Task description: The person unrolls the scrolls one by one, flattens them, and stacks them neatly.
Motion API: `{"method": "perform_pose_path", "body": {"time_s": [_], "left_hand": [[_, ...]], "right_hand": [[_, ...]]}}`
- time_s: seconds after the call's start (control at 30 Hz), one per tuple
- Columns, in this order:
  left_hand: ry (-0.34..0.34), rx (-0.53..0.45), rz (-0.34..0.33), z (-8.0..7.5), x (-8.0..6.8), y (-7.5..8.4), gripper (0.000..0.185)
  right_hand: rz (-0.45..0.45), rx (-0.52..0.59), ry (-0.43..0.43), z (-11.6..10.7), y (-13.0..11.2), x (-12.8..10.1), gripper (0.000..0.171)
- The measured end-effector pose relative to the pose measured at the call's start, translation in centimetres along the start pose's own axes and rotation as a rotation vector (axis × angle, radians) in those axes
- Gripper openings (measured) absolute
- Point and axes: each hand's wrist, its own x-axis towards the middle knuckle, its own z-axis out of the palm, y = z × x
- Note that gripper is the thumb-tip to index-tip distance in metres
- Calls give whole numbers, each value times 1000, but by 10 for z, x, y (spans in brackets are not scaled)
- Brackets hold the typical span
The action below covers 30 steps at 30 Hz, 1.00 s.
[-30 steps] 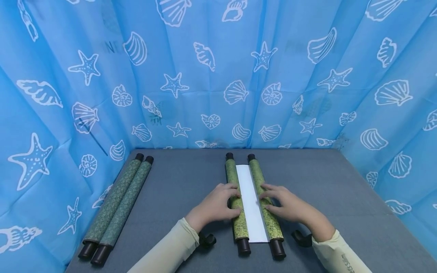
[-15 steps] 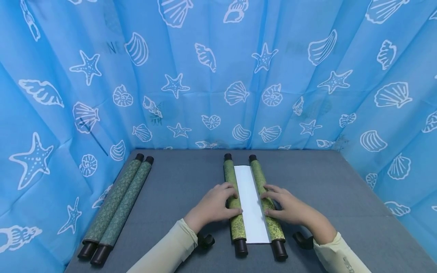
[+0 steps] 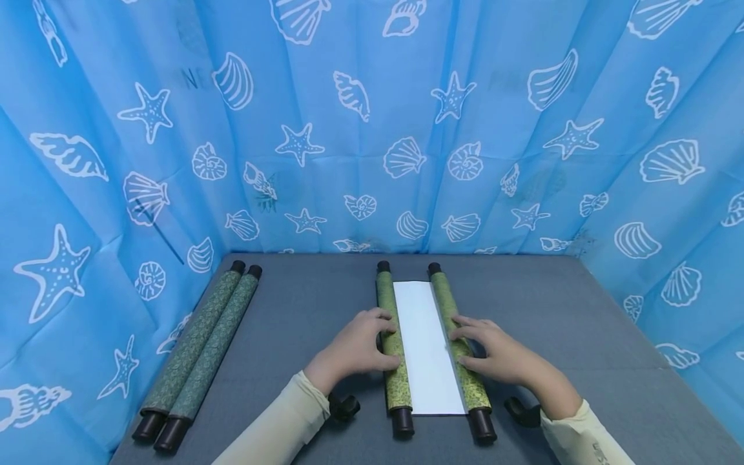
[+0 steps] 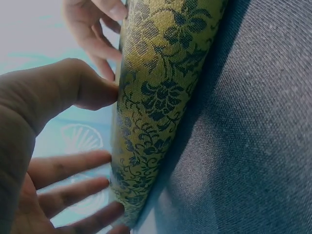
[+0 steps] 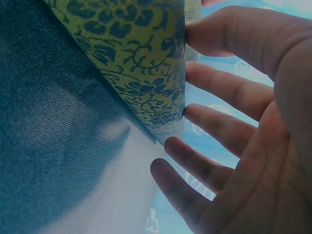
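Resting on brocade rollers (image 3: 392, 342): both hands (image 3: 349, 352)

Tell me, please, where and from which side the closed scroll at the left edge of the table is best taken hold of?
Probably at mid-length of the closed scroll, from above. Its two green rolls lie touching, long and narrow, flat on the table. The curtain crowds its left side, so one hand could wrap both rolls from the top or right.
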Motion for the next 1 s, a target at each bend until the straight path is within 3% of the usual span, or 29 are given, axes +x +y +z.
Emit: {"method": "perform_pose_path", "body": {"time_s": [0.2,0.4,0.67,1.0], "left_hand": [[-34,-29,11,0,-1,0,47],[-4,29,22,3,-1,0,38],[32,63,21,4,-2,-2,33],[29,45,2,-3,-2,-4,29]], "right_hand": [[-15,11,0,0,2,-2,25],[-16,19,-2,-1,3,-4,22],[-12,11,-10,1,4,-5,38],[-7,28,-12,-3,11,-8,36]]}}
